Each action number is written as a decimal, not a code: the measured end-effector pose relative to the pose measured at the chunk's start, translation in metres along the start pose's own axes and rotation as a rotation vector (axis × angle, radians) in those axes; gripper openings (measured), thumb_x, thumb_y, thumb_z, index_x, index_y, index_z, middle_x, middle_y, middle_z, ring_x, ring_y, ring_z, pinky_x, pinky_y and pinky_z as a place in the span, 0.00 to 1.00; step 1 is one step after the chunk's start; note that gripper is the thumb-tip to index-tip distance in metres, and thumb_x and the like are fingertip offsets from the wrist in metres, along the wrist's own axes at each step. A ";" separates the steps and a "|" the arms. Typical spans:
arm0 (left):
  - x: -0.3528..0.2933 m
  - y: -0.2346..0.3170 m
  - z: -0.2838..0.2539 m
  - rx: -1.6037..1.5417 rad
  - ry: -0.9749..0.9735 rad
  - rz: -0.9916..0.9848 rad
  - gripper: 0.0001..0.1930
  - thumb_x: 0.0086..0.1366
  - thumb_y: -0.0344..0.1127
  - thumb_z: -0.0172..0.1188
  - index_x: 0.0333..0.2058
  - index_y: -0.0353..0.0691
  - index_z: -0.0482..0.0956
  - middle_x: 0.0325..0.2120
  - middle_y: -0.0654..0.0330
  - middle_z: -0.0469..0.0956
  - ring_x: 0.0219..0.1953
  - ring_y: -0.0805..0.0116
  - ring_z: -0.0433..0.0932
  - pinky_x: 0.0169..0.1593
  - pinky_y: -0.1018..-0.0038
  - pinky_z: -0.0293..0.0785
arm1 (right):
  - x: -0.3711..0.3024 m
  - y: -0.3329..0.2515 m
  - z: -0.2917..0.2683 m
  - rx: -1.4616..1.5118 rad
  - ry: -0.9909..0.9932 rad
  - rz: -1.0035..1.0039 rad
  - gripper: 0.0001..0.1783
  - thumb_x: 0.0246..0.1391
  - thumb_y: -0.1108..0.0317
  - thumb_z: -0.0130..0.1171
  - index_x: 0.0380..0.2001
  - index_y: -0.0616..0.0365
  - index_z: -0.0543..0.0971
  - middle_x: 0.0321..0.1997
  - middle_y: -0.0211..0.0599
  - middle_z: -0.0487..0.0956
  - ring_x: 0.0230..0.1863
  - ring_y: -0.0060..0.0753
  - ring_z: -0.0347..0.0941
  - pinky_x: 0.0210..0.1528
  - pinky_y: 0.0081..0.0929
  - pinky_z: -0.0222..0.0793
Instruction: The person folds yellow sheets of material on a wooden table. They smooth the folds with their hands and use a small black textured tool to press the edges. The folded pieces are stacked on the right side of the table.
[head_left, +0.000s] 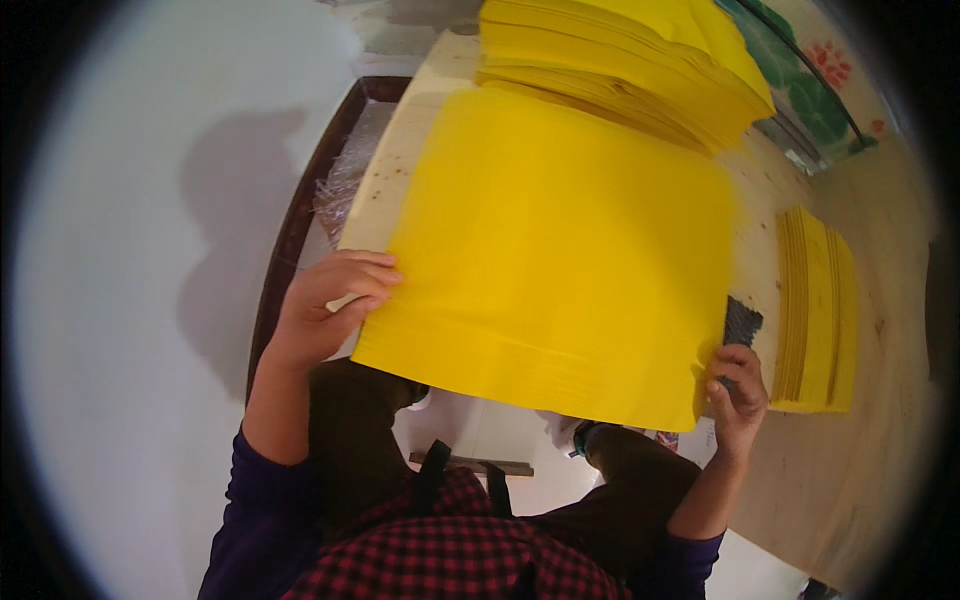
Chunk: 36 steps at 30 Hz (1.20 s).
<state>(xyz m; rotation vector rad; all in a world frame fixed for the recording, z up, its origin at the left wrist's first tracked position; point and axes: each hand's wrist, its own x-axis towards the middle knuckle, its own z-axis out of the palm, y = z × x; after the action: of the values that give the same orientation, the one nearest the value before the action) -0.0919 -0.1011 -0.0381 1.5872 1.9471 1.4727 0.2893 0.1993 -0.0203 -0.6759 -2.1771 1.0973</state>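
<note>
A wide yellow sheet stretches out before me, its near edge hanging over the table's front edge above my lap. It looks like thin cloth or paper; which one I cannot tell. My left hand pinches its left edge between thumb and fingers. At the opposite edge, close to the near right corner, my right hand has closed its fingers on the sheet. A dark ribbed piece lies beside the sheet just beyond my right hand. The sheet's far part is slightly blurred.
A tall pile of yellow sheets stands at the back of the wooden table. To the right lies a neat stack of folded yellow pieces. A dark-rimmed frame with clear plastic wrap borders the table's left side.
</note>
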 end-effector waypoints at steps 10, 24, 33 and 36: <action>-0.002 -0.003 0.001 -0.075 -0.003 -0.048 0.08 0.52 0.16 0.58 0.30 0.34 0.78 0.37 0.53 0.82 0.49 0.53 0.77 0.55 0.63 0.70 | 0.001 0.011 0.005 0.298 0.298 0.129 0.15 0.64 0.63 0.53 0.46 0.64 0.78 0.50 0.41 0.78 0.54 0.33 0.72 0.60 0.32 0.64; -0.005 -0.005 -0.002 -0.087 -0.025 -0.106 0.05 0.53 0.18 0.59 0.29 0.34 0.78 0.38 0.53 0.81 0.53 0.55 0.75 0.58 0.63 0.67 | -0.001 0.009 0.011 0.434 0.319 0.336 0.12 0.63 0.67 0.55 0.45 0.62 0.79 0.40 0.32 0.80 0.43 0.26 0.74 0.53 0.26 0.68; -0.004 -0.004 -0.002 -0.095 -0.036 -0.071 0.06 0.54 0.18 0.58 0.31 0.33 0.79 0.38 0.52 0.81 0.52 0.53 0.76 0.57 0.61 0.68 | -0.003 0.016 0.012 0.453 0.273 0.337 0.11 0.62 0.69 0.54 0.45 0.62 0.79 0.41 0.31 0.80 0.45 0.25 0.73 0.53 0.25 0.67; -0.003 -0.004 -0.002 -0.106 -0.040 -0.044 0.05 0.55 0.19 0.58 0.31 0.34 0.79 0.39 0.53 0.81 0.51 0.53 0.76 0.57 0.61 0.68 | -0.003 0.018 0.010 0.395 0.267 0.327 0.12 0.63 0.69 0.53 0.46 0.61 0.79 0.42 0.32 0.80 0.45 0.26 0.73 0.53 0.26 0.67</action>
<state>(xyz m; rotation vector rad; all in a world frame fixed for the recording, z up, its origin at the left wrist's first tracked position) -0.0941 -0.1047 -0.0412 1.5068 1.8383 1.4898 0.2872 0.2010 -0.0410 -0.9503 -1.5974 1.4594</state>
